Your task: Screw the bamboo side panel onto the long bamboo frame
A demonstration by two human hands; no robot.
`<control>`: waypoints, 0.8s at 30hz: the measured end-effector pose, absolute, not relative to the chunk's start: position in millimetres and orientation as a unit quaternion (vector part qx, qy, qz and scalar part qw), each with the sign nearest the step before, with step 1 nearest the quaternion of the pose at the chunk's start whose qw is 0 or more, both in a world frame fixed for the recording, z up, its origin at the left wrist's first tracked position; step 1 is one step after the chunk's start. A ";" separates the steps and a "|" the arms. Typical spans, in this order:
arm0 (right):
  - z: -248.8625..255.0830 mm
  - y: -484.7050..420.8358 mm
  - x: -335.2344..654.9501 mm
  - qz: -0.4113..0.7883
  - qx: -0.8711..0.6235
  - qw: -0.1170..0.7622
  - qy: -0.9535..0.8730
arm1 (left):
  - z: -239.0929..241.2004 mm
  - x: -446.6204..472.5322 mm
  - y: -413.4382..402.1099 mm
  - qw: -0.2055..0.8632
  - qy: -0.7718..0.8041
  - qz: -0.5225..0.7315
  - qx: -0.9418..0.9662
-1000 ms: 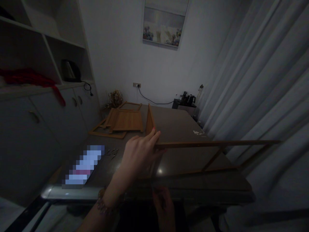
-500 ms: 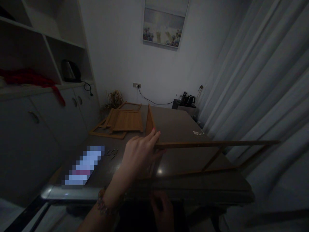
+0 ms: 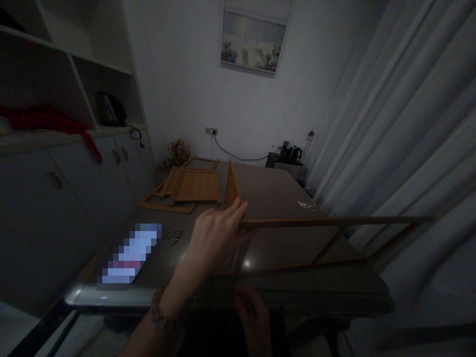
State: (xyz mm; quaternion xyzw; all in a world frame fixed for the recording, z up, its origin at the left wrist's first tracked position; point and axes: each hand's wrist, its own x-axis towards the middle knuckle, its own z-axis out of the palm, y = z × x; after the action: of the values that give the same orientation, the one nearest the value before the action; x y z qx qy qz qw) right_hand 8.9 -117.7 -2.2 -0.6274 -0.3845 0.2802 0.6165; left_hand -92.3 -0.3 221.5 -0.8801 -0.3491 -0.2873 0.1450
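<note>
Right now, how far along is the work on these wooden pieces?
Done: the long wooden rail frame has its crossbars in. In hand: the left hand holds it on edge on the dark table. Left: flat wooden panels and small metal screws lie apart, unused.

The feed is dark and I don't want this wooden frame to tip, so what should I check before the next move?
1. Left hand grips the top-rail end of the wooden frame: ok.
2. Frame stands on edge, with its lower rail on the table: ok.
3. Right hand grip: cannot tell; it is low by the table's near edge, in shadow.
4. Frame's far end reaches the table's right edge, near the curtain; support there: cannot tell.
5. Screws lie on the table, just left of the left hand: ok.
6. Panels at the table's far end lie apart from the frame: ok.
</note>
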 end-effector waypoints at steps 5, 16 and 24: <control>-7.6 -113.7 8.7 0.352 -0.607 0.636 -0.323 | 221.6 -91.5 0.1 0.141 -0.352 -0.285 -0.880; -5.9 -117.2 8.0 0.299 -0.657 0.605 -0.336 | 220.7 -91.8 0.5 0.149 -0.353 -0.290 -0.877; 5.2 -120.0 8.0 0.064 -0.648 0.541 -0.532 | 222.4 -91.7 0.2 0.147 -0.348 -0.292 -0.878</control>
State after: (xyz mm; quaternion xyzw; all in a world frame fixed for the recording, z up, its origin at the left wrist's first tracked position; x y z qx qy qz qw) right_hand 8.0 -120.0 5.2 -0.6484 -0.5322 0.0645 0.5405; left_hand -91.7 0.2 222.4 -0.8783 -0.3484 -0.2924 0.1474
